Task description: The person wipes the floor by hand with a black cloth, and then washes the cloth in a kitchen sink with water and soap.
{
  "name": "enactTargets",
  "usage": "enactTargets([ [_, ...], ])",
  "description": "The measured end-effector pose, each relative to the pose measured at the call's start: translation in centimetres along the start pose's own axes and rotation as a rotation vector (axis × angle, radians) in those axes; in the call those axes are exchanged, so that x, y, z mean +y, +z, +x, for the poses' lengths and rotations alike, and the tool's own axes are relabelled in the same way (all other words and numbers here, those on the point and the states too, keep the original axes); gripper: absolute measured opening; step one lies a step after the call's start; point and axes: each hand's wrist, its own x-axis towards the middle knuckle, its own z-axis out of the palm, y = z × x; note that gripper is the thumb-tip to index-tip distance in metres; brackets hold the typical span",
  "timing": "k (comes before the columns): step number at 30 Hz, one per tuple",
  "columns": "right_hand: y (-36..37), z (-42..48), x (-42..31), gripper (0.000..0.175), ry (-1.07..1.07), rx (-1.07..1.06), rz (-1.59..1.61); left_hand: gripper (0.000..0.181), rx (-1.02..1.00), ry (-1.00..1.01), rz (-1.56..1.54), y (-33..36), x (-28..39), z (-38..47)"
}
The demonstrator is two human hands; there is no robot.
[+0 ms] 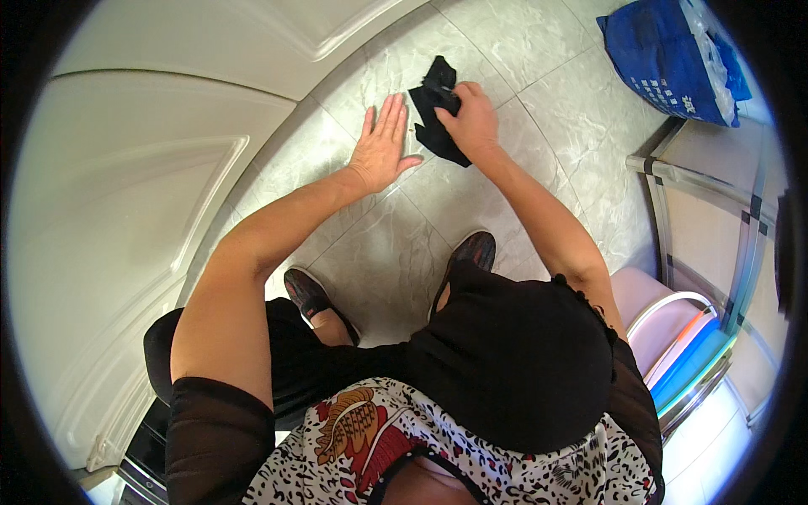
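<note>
My right hand [472, 120] grips a crumpled black cloth [442, 136] that lies on the grey marbled floor tiles [398, 233]. Part of the cloth spreads out beyond my fingers, and its far end points away from me. To the left of the cloth, my left hand [384, 144] is held palm down at the floor, fingers extended and thumb spread, with nothing in it. A tiny brownish bit [411, 130] shows between my left hand and the cloth.
White panelled cabinet doors [158, 158] rise along the left. A blue bag [663, 60] with plastic inside stands at the upper right. Below it are a metal-framed rack [694, 173] and several stacked basins [678, 353]. My two shoes [309, 290] rest on the tiles.
</note>
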Motion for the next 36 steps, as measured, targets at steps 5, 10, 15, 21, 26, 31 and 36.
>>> enactTargets([
  [5,-6.6,-6.1,2.0,0.037,-0.044,-0.125,0.105,0.089,0.016,-0.164,-0.085,-0.4,-2.5,-1.7],
  [10,-8.8,-12.8,4.8,0.042,-0.368,-0.688,-0.111,0.072,-0.040,-0.026,-0.105,-0.7,-4.2,-2.6],
  [15,-3.0,-9.2,0.8,0.040,-0.627,-0.561,-0.009,0.065,0.076,-0.062,-0.220,-0.6,-6.0,-2.7],
  [21,1.7,-0.6,-2.4,0.036,-0.674,-0.400,-0.123,0.068,0.148,-0.089,-0.248,-2.0,-6.8,-1.8],
  [26,1.7,1.2,-2.3,0.034,-0.635,-0.273,-0.033,0.068,0.151,-0.153,-0.227,-2.4,-7.3,-2.1],
  [31,-1.9,0.0,1.0,0.039,-0.389,-0.020,0.416,0.078,0.098,-0.102,-0.103,-1.8,-6.6,-2.9],
  [36,-8.3,-1.8,7.3,0.043,0.039,0.037,0.299,0.094,-0.027,-0.086,0.021,-1.1,-4.5,-2.8],
])
